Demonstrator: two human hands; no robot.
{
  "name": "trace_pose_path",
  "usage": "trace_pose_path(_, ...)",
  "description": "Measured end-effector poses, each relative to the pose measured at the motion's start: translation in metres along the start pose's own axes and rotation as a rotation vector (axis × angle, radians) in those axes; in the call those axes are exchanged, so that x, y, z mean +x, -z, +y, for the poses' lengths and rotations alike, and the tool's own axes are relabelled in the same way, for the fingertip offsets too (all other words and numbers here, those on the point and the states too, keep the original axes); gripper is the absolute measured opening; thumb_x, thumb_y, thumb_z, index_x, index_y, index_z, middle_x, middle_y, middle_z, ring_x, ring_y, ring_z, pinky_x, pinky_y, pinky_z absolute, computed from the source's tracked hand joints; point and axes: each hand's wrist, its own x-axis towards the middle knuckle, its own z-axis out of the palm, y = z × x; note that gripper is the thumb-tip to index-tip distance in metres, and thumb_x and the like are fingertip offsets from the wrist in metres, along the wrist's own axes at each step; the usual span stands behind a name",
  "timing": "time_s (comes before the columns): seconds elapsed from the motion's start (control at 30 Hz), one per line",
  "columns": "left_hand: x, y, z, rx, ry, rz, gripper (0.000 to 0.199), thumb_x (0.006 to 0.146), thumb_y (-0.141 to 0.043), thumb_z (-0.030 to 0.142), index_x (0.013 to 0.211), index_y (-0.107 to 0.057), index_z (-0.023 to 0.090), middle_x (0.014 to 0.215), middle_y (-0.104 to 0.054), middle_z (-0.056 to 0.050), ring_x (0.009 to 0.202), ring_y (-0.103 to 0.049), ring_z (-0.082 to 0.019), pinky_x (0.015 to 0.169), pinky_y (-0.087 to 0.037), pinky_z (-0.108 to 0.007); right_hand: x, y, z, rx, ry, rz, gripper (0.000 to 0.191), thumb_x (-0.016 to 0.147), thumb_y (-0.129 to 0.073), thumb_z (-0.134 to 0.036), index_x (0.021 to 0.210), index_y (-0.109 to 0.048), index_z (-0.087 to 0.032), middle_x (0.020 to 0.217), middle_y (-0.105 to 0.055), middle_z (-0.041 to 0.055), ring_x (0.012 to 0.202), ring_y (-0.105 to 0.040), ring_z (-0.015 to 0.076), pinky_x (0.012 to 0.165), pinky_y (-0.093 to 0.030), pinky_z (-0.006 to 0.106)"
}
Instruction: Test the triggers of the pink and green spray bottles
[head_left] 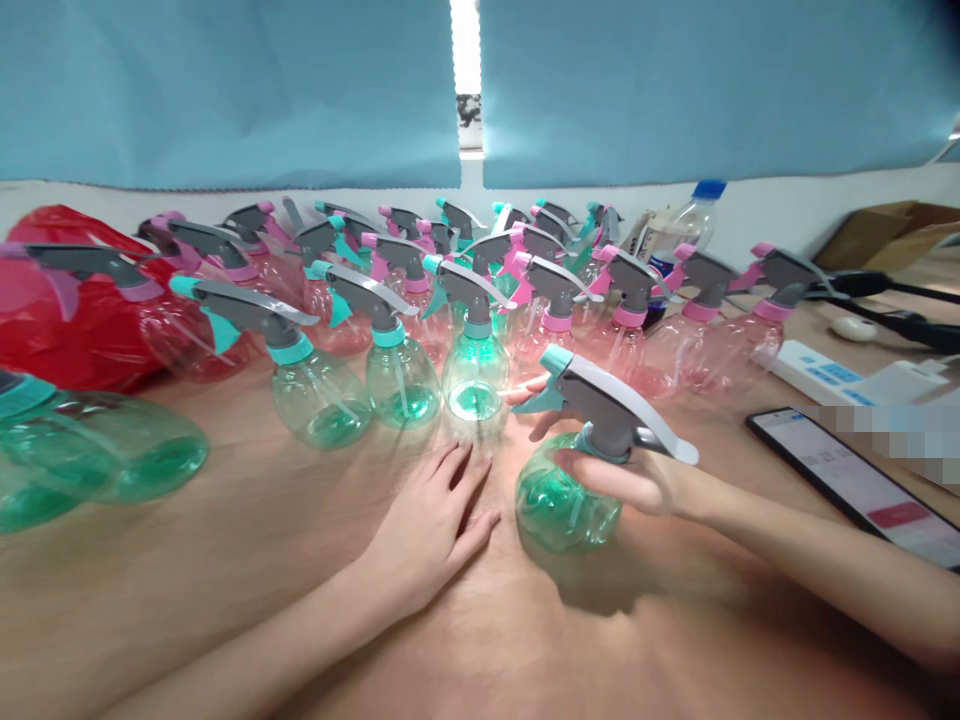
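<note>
My right hand (630,475) is wrapped round the neck of a green spray bottle (566,500), which has a grey head with a teal nozzle. The bottle leans slightly, and its shadow falls on the table below it. My left hand (439,510) lies flat on the wooden table (360,620), fingers stretched forward, holding nothing. Just beyond my fingertips stands another green spray bottle (474,375). Two more green ones, a middle one (403,385) and one farther left (319,400), stand in line with it.
Several pink spray bottles (626,340) crowd the back. A red plastic bag (67,300) sits at the left. On the right lie a phone (847,470), a white power strip (825,375) and a cardboard box (885,235). A clear blue-capped bottle (694,225) stands behind.
</note>
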Motion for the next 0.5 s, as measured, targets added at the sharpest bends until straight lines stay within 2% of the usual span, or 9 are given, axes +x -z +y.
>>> trace_pose_path(0.13,0.0003,0.0008,0.0000,0.001,-0.001,0.001,0.050,0.096,-0.042,0.042,0.135,-0.047,0.012,0.140,-0.045,-0.018,0.130,-0.039,-0.033,0.105,-0.036,-0.052,-0.0030,0.0001,0.0049,0.018,-0.019,0.005,0.043,0.068,-0.049,-0.010,0.106,-0.062,-0.026,0.088,-0.065,0.0049,0.076,-0.063,0.0199,0.068,-0.055,0.035)
trace_pose_path(0.33,0.0013,0.0018,0.0007,-0.011,0.005,0.008,0.049,0.095,-0.043,0.042,0.135,-0.048,0.012,0.139,-0.046,-0.018,0.130,-0.040,-0.033,0.104,-0.036,-0.052,-0.0011,0.0012,0.0040,0.001,-0.036,-0.003,0.047,0.067,-0.048,-0.013,0.110,-0.060,-0.025,0.084,-0.064,0.0041,0.075,-0.062,0.0202,0.065,-0.054,0.034)
trace_pose_path(0.43,0.0010,0.0020,0.0009,-0.016,0.010,0.010,0.048,0.095,-0.044,0.042,0.134,-0.048,0.014,0.139,-0.047,-0.017,0.130,-0.040,-0.033,0.104,-0.037,-0.052,0.0002,0.0020,0.0016,-0.034,-0.044,-0.007,0.045,0.066,-0.047,-0.013,0.107,-0.061,-0.025,0.082,-0.063,0.0038,0.077,-0.062,0.0211,0.067,-0.053,0.034)
trace_pose_path(0.5,0.0008,0.0022,0.0010,-0.022,0.013,0.009,0.048,0.095,-0.044,0.042,0.133,-0.049,0.014,0.139,-0.047,-0.017,0.129,-0.041,-0.033,0.104,-0.037,-0.051,0.0004,0.0027,0.0002,-0.060,-0.056,-0.007,0.043,0.065,-0.047,-0.014,0.104,-0.061,-0.026,0.081,-0.063,0.0036,0.072,-0.060,0.0200,0.064,-0.053,0.033)
